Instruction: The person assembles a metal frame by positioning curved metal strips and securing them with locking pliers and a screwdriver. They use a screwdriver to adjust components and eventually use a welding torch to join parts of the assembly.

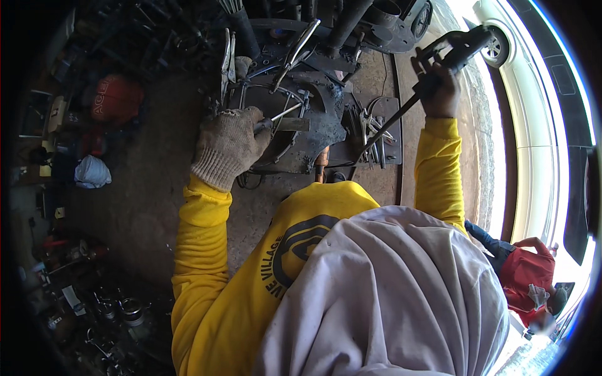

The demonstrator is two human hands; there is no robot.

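My left hand [232, 141], in a knitted work glove, is closed around the dark handle of a screwdriver-like tool [286, 111]. Its thin pale shaft points right, over a curved metal rod frame [266, 91] beside a dark metal plate [316, 125]. Locking pliers [300, 49] are clamped near the frame, and a second pair of locking pliers [226, 69] stands by the glove. Raised at the right, my bare right hand [441, 94] grips a dark tool with an openwork head [461, 47]. From that hand a thick dark cable [392, 120] slopes toward the bench.
Several hand tools [373, 135] lie on a board right of the plate. Dark metal pipes [351, 25] rise at the back. A red bag-like object [116, 99] and machine parts [132, 310] are at left. A person in red [527, 276] and a white car [539, 125] are at right.
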